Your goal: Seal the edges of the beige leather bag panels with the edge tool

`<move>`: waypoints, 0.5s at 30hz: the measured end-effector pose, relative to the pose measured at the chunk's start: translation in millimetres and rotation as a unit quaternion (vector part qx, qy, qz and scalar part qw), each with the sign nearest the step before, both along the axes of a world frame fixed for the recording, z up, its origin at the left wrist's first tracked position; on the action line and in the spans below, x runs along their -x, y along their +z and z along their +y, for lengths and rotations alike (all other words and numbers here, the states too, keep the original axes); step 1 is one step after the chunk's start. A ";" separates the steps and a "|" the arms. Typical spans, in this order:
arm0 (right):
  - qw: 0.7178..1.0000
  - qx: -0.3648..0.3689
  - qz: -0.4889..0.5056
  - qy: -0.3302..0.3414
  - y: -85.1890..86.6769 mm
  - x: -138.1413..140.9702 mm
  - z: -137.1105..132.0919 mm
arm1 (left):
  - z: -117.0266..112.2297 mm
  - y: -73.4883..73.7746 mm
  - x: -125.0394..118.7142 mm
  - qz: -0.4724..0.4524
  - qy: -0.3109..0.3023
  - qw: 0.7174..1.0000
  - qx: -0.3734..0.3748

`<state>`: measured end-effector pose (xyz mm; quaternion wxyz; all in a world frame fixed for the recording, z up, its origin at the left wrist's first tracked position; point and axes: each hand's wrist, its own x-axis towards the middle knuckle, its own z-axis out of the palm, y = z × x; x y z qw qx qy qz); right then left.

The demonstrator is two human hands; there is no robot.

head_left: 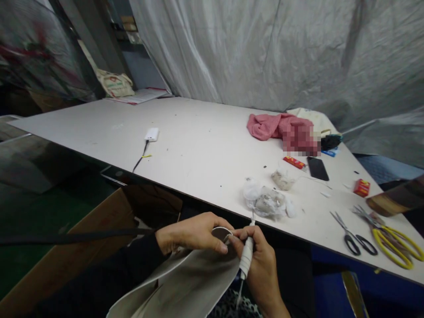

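My left hand (194, 232) is closed on the top edge of a pale grey sheet of material (185, 282) that hangs down over my lap. My right hand (260, 260) is wrapped round a thin tool with a white taped handle (247, 256), its tip set against the sheet's curved edge right beside my left fingers. Both hands are just in front of the near edge of the white table (198, 150).
On the table lie crumpled white wads (268, 201), black scissors (353, 236), yellow-handled scissors (394, 238), a black phone (318, 168), red small boxes (361, 187), a pink cloth (274, 126) and a white charger (152, 134) with cable. A cardboard box (66, 260) stands lower left.
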<state>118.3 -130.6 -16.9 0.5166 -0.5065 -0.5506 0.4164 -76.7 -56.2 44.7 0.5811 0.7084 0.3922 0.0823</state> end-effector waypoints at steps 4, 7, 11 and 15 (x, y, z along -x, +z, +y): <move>0.999 0.032 0.009 -0.010 -10.5 1.6 9.5 | 1.8 -25.9 -14.4 -0.020 0.113 0.991 0.063; 1.000 0.005 -0.014 -0.004 -13.0 -1.8 15.4 | 9.0 -39.0 -18.6 -0.063 0.151 0.982 0.094; 0.999 -0.039 -0.020 -0.031 -10.3 -25.5 22.6 | 30.4 -40.3 -9.2 -0.120 0.236 0.952 0.155; 0.993 -0.048 -0.045 -0.099 -9.8 -70.0 33.6 | 49.5 -32.5 -4.5 -0.145 0.327 0.909 0.212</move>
